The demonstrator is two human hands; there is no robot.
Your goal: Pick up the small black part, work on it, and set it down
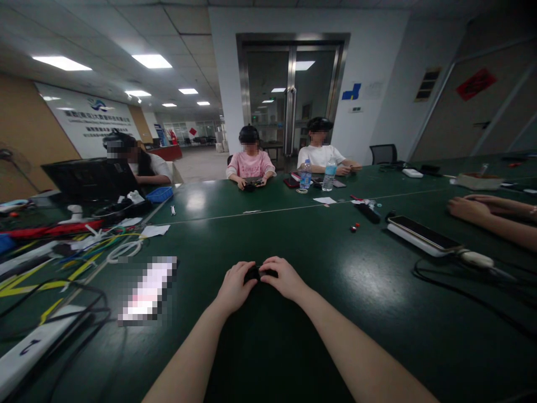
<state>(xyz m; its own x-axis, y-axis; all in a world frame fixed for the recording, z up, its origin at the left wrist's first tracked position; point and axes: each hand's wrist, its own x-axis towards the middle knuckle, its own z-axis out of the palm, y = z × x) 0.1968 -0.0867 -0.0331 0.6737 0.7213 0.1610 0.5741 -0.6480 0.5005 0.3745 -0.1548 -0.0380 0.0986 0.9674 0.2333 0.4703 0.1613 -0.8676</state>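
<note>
My left hand and my right hand come together over the middle of the dark green table. Between their curled fingertips is a small black object, its kind too dark and small to make out. Thumb and fingers of the left hand close round it from the left. From the right, the other hand's fingers meet it in a pinch. The fingers cover much of its outline.
Left of my hands lies a blurred-out phone-like slab, near cables and a white power strip. A phone on a white block lies right. Another person's hands rest there. People sit opposite, near water bottles.
</note>
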